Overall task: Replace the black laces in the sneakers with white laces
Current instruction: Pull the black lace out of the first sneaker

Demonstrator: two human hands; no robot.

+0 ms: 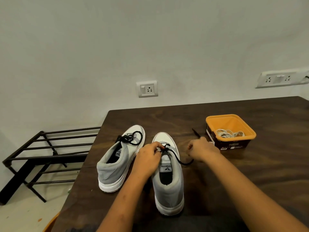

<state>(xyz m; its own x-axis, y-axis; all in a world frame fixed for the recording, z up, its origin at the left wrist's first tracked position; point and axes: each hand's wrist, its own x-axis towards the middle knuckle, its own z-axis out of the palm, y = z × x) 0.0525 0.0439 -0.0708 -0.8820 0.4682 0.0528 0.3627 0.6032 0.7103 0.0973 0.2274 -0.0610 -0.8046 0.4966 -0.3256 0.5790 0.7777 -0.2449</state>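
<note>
Unlacing: L hand (148, 158) fingers pinch thin black lace (176, 158) at eyelets of right-side grey-white sneaker (168, 190) on dark wood table (267, 164); R hand (201, 149) fingers curl round its end. Next, prob.: steady pulls thru eyelets.

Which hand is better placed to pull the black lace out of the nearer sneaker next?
Probably the right hand: it grips the loose end of the lace beside the sneaker, free to draw away. The left hand pinches the lace on the sneaker itself, better for steadying.
</note>
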